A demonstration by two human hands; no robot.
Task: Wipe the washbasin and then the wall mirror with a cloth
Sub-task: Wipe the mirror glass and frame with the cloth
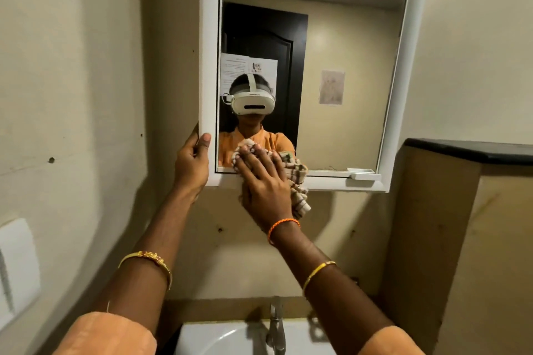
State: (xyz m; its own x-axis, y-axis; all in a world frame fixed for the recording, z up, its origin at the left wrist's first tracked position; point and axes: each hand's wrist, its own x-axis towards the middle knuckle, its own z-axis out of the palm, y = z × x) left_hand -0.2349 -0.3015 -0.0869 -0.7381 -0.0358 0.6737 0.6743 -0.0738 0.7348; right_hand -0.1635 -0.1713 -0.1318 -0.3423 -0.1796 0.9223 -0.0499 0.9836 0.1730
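Observation:
A wall mirror in a white frame hangs above a white washbasin. My right hand lies flat with straight fingers on a checked beige cloth, pressing it against the mirror's lower left glass and bottom frame. Part of the cloth hangs below the frame. My left hand grips the frame's lower left corner, thumb on the front and fingers behind the edge.
A chrome tap rises at the back of the basin. A beige partition with a black top ledge stands to the right. A white panel is on the left wall. A small white tray sits on the mirror's bottom frame.

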